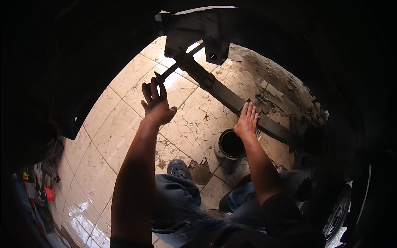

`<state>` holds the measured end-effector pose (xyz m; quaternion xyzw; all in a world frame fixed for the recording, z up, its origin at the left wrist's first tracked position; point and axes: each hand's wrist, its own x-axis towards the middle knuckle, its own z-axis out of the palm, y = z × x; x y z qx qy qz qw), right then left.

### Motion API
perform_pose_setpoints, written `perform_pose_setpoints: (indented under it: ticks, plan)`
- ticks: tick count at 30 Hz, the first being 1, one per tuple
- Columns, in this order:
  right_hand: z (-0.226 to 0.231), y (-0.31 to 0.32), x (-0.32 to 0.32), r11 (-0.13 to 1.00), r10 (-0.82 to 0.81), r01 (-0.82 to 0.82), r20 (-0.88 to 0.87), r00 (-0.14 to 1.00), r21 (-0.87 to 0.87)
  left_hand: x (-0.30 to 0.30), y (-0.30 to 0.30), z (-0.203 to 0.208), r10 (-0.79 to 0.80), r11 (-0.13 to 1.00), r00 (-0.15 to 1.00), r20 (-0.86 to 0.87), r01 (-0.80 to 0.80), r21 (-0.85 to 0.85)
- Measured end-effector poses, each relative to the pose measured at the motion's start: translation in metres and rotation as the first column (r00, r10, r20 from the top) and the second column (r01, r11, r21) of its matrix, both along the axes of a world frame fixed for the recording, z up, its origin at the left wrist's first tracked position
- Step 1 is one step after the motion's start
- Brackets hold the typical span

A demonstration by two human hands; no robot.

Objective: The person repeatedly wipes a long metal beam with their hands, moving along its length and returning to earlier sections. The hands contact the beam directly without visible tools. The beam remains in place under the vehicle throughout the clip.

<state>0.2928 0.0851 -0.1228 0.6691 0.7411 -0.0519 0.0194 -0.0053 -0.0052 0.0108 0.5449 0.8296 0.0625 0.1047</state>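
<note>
A long dark metal bar that looks like a vehicle's leaf spring [225, 96] slants from the upper middle down to the right. Through its upper end passes a thin dark rod [170, 71], beside a dark bracket [215, 51] with a round hole. My left hand [158, 109] is raised at the rod's lower left end, its fingers apart and thumb out; the fingertips meet or nearly meet that end. On the bar's middle stretch, my right hand [247, 121] rests with fingers flat and together, gripping nothing.
A round, dark-mouthed container [222, 154] stands below my right hand. Cracked tiles [186, 120] cover the floor, with broken rubble [275, 97] at the right. Dark vehicle parts surround the view. A wheel [337, 217] is at lower right; a red item [49, 194] lies at left.
</note>
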Motion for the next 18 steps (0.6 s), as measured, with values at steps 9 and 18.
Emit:
perform_pose_setpoints:
  ticks: [9,18]
  plan:
    - [0.002,-0.008,0.011,0.981,0.192,-0.192,-0.033,0.981,0.017,-0.004,-0.009,-0.001,0.038,0.986,0.999,0.022,-0.041,0.162]
    - [0.015,-0.027,0.015,0.974,0.225,-0.224,0.035,0.974,-0.035,-0.006,-0.013,-0.01,0.115,0.984,0.993,0.014,-0.116,0.136]
